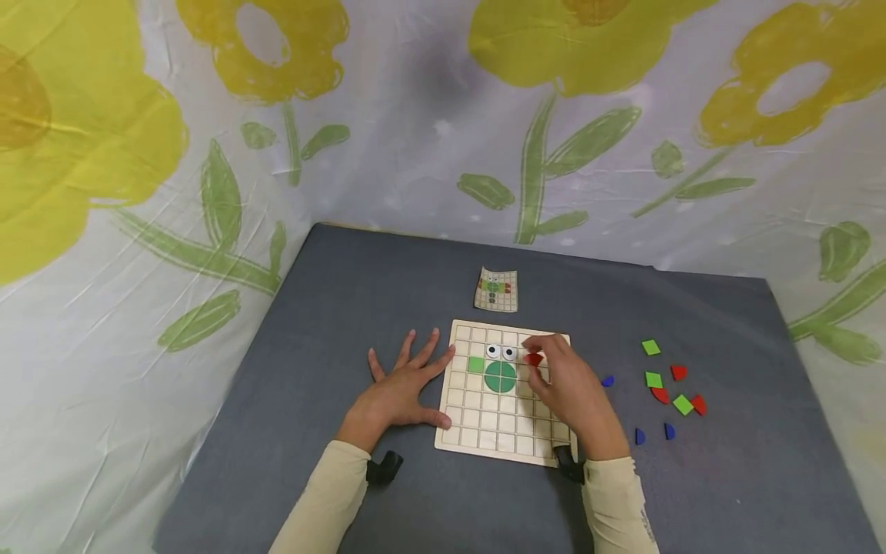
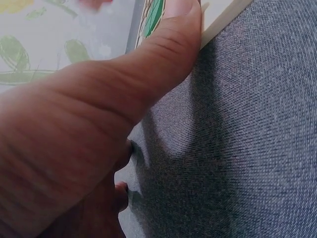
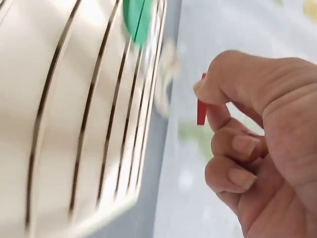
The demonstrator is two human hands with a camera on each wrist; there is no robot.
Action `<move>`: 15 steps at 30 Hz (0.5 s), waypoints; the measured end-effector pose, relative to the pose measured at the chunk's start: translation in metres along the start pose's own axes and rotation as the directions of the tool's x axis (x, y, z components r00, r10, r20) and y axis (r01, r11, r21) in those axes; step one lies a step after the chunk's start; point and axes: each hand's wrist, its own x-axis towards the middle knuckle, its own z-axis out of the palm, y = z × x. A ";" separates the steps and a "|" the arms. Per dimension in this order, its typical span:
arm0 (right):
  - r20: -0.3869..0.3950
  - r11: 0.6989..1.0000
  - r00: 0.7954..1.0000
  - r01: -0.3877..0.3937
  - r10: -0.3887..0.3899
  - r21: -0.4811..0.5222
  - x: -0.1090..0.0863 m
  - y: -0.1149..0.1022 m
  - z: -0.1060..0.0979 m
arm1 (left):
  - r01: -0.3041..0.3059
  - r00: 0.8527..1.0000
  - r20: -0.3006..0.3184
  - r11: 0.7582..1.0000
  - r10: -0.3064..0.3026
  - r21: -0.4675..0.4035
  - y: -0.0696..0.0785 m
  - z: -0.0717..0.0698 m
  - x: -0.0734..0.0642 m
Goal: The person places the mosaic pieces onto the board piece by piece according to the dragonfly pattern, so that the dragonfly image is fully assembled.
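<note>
A wooden grid board (image 1: 488, 421) lies on the table, with two round eye pieces (image 1: 508, 352), a light-green square (image 1: 475, 365) and a dark-green circle of quarter pieces (image 1: 500, 376) on it. My left hand (image 1: 400, 394) is spread at the board's left side, its thumb (image 2: 163, 52) on the edge and one fingertip at the upper left edge. Above the board's right part, my right hand (image 1: 573, 391) pinches a small red piece (image 3: 201, 114) between thumb and fingers. In the right wrist view this piece is seen edge-on, raised off the board.
Behind the board lies a pattern card (image 1: 496, 303) showing a figure on a grid. To the right are scattered green squares (image 1: 651, 348), red pieces (image 1: 678, 372) and blue half-round pieces (image 1: 669, 431). A flower-printed curtain (image 1: 408, 161) hangs around the grey table (image 1: 388, 285).
</note>
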 end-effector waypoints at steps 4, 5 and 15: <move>0.095 0.991 0.986 0.135 -0.136 0.023 0.022 -0.031 0.017 | -0.001 1.000 0.004 1.000 0.001 0.003 -0.003 -0.001 0.000; 0.115 0.987 0.981 0.158 -0.159 0.021 0.027 -0.037 0.022 | -0.006 1.000 0.001 1.000 0.006 0.002 -0.003 -0.001 -0.001; 0.249 0.978 0.945 0.206 -0.210 0.044 0.049 -0.057 0.055 | 0.003 1.000 0.005 1.000 -0.003 0.004 -0.004 0.001 -0.002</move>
